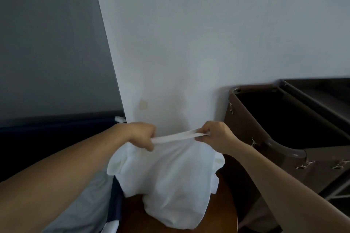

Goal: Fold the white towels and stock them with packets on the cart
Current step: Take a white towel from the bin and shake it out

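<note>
Both bare forearms reach in from the bottom corners of the frame and meet at a white towel [170,176]. The left hand [141,135] is clenched around one end of its top edge, and the right hand [214,137] pinches the other end between thumb and curled fingers, so that the hem is pulled into a taut, slightly bunched band between them. Below that band the cloth hangs in loose folds, and its lower part slumps onto a round wooden table [223,210], covering most of the top. Just right of the table, close to the right forearm, stands the cart [242,117]: a brown fabric bin with an open, dark mouth, a rounded rim rail and small metal clips [305,164] along its side. Its interior is too dark to tell what it holds. Left of the table, under the left forearm, lies pale blue-grey bedding [89,204] edged by a dark blue frame [116,198]; this may be a bed, though little of it shows. A plain white wall [189,43] rises directly behind the towel and cart, meeting a darker grey wall [47,43] at a corner on the left.
</note>
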`<control>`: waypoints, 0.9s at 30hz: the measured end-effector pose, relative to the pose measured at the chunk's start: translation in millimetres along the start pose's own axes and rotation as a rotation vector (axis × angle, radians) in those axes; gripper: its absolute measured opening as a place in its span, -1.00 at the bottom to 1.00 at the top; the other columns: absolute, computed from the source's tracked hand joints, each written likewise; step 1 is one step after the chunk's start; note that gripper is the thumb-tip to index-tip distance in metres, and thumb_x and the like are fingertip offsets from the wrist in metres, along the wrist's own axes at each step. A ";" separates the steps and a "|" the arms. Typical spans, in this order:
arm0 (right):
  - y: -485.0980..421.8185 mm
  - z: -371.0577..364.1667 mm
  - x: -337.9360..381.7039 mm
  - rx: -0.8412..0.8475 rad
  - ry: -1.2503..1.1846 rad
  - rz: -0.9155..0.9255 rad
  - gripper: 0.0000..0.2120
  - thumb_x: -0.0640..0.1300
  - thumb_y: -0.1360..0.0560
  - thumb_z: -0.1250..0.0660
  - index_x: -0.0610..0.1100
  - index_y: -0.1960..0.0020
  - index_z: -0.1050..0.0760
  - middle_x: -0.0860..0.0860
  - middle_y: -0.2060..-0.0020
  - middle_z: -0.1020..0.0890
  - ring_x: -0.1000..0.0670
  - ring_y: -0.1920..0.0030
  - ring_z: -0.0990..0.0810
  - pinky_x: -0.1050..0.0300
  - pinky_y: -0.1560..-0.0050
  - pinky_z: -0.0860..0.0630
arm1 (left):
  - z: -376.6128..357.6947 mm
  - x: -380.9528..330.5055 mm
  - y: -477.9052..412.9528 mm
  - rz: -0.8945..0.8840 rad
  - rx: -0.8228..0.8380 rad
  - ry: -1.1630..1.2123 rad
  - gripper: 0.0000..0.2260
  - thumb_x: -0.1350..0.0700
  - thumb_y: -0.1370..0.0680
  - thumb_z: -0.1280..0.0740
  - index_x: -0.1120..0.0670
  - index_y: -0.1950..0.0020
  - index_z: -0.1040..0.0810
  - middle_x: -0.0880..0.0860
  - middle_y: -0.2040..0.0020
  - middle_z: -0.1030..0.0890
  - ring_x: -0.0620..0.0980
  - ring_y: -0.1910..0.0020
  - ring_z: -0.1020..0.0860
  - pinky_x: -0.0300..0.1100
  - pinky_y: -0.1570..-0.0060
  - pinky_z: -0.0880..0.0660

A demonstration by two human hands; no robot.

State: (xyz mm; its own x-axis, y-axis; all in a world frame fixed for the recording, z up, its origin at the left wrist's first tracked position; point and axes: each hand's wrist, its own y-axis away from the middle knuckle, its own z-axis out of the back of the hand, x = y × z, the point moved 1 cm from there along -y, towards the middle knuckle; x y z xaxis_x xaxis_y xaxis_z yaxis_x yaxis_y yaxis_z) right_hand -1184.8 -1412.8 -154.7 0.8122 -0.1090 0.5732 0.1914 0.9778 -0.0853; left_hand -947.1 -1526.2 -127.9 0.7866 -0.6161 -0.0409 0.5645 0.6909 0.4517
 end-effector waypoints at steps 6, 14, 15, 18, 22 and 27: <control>-3.1 -7.7 26.7 -0.013 0.016 0.183 -0.78 0.02 -0.47 -0.48 -0.09 -0.03 -0.66 0.12 0.17 -0.53 0.03 0.08 -0.52 0.13 0.02 -0.45 | -6.9 -54.3 -9.6 -0.283 -0.098 0.360 -0.76 0.03 -0.57 -0.36 0.02 -0.21 -0.49 -0.04 -0.08 -0.55 0.04 -0.12 -0.55 -0.18 -0.03 -0.44; 5.4 -1.4 -7.4 0.021 -0.247 -0.132 -0.55 0.11 -0.49 -0.43 -0.32 0.22 -0.55 -0.15 0.40 -0.49 -0.04 0.34 -0.43 0.10 0.29 -0.32 | -1.5 -36.0 -3.2 -0.330 -0.291 0.708 -0.86 0.12 -0.60 -0.33 0.16 0.01 -0.63 0.18 0.13 -0.60 0.05 0.16 -0.54 -0.03 0.03 -0.48; 7.0 -1.5 -7.6 0.008 -0.340 -0.148 -0.51 0.10 -0.49 -0.44 -0.37 0.21 -0.53 -0.23 0.38 -0.50 -0.05 0.34 -0.44 0.11 0.29 -0.33 | 0.4 -34.9 -2.4 -0.317 -0.294 0.742 -0.87 0.11 -0.60 -0.33 0.13 0.01 -0.64 0.21 0.10 -0.62 0.06 0.15 -0.56 0.01 0.01 -0.50; 7.6 -0.6 -2.1 -0.059 -0.438 -0.148 -0.53 0.04 -0.50 -0.44 -0.40 0.23 -0.49 -0.26 0.39 -0.47 -0.05 0.39 -0.42 0.14 0.35 -0.34 | -1.6 -30.5 0.2 -0.285 -0.217 0.807 -0.86 0.13 -0.59 -0.34 0.14 -0.05 -0.65 0.19 -0.03 -0.65 0.14 0.02 -0.63 0.05 -0.11 -0.56; 4.7 -0.2 13.7 -0.115 -0.443 -0.074 -0.73 -0.02 -0.50 -0.45 -0.25 0.13 -0.60 -0.05 0.36 -0.56 0.00 0.35 -0.49 0.11 0.30 -0.41 | 0.6 -32.2 10.8 -0.299 -0.075 1.051 -0.74 -0.07 -0.54 -0.32 0.10 -0.02 -0.61 0.04 0.09 -0.62 -0.04 0.16 -0.59 -0.17 0.10 -0.56; 3.7 -2.3 32.7 -0.095 -0.416 0.044 -0.87 -0.09 -0.49 -0.47 -0.03 0.22 -0.58 0.02 0.28 -0.61 -0.02 0.24 -0.58 0.06 0.17 -0.50 | 9.2 -43.6 5.1 -0.323 -0.246 0.882 -0.83 0.09 -0.63 -0.31 0.10 -0.16 -0.62 -0.06 0.28 -0.55 -0.21 0.44 -0.43 -0.35 0.36 -0.37</control>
State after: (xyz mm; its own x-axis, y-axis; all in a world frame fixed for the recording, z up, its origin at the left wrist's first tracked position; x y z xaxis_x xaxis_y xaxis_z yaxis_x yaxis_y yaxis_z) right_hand -1156.3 -1413.2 -138.2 0.5333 0.0329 0.8453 0.2270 0.9570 -0.1804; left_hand -980.8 -1499.3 -115.6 0.4330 -0.3541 -0.8289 0.7439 0.6597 0.1068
